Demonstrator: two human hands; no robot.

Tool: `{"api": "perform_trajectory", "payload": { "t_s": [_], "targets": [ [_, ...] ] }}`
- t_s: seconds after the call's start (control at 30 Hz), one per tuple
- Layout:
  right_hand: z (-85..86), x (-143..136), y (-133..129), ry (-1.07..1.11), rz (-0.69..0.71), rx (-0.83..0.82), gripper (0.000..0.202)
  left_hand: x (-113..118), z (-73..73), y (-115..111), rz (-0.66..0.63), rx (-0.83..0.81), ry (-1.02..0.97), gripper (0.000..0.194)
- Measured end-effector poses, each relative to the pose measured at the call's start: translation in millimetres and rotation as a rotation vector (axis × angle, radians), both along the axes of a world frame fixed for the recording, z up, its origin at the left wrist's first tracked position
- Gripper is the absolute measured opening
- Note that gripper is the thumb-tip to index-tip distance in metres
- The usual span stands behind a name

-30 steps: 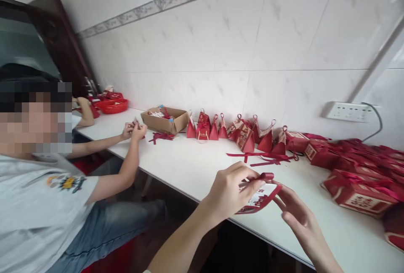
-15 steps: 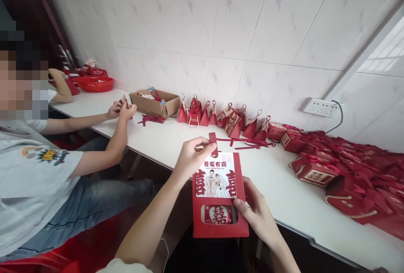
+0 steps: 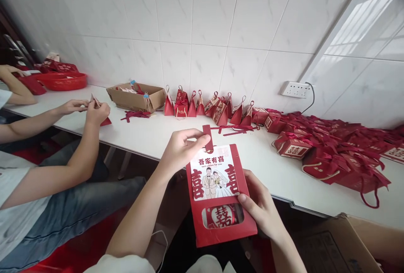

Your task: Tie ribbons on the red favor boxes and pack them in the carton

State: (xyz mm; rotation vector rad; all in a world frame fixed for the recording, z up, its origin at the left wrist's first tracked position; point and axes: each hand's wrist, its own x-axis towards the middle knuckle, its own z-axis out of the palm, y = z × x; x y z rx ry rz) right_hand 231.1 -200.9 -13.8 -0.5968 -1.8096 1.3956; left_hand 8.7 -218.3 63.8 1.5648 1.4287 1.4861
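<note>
A red wedding gift box [image 3: 214,182] with a printed couple on a white panel and a cut-out window hangs before me, tilted slightly. Through the window shows a red-and-white patterned item [image 3: 222,216]. My right hand [image 3: 260,201] grips the box's right side, thumb on the front and fingers behind it. At the top, my left hand [image 3: 184,148] pinches a short dark red strap [image 3: 208,138] between thumb and fingers. The strap's lower end meets the box's top edge near a small round fitting.
Along the white table [image 3: 151,134] stand several small red pouches [image 3: 181,102], loose red ribbons [image 3: 236,129] and a cardboard tray [image 3: 135,98]. Red boxes with bows [image 3: 344,161] pile up at right, above an open carton [image 3: 334,243]. At left, a co-worker's hands [image 3: 94,111] hold something red.
My view has swung right, bringing the carton into sight. The gift box has tilted a little, and more of the strap shows. Both hands keep their grip.
</note>
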Motion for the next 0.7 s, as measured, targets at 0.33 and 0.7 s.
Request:
{"api": "perform_trajectory", "payload": {
  "t_s": [0.33, 0.7],
  "targets": [
    [-25.0, 16.5, -22.3, -0.053, -0.1, 0.055, 0.041, 16.1, -35.9, -27.9, -0.136, -0.134, 0.034, 0.021],
    [-34.0, 25.0, -43.0, -0.087, -0.109, 0.091, 0.04, 31.1, -49.9, -47.3, -0.126, -0.133, -0.035, 0.022]
  ]
}}
